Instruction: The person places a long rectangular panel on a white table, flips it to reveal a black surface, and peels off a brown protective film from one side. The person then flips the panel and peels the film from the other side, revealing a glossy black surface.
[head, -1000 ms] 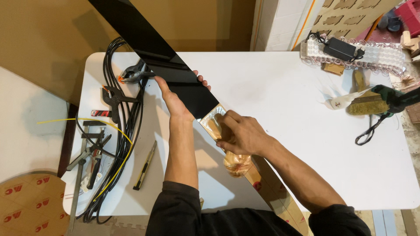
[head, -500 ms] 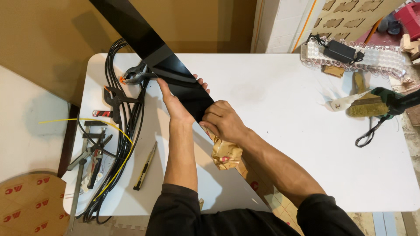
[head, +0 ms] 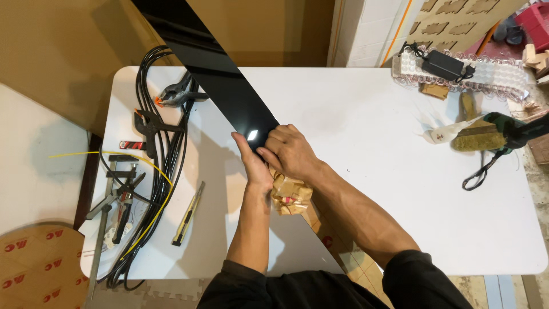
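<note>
Gripping the black panel [head: 229,94], both hands meet at its near end; left hand [head: 254,166] clasps the edge, right hand [head: 289,151] presses on top; its long axis runs up-left across the worktop [head: 372,171]; brown wrapping [head: 290,194] hangs just below them.

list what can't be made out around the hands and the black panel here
Head view only:
- black panel: far end cut off by the top edge.
- crumpled brown paper: mostly covered by the right hand.
- left hand: its grip on the panel's edge is hidden behind the right hand.
</note>
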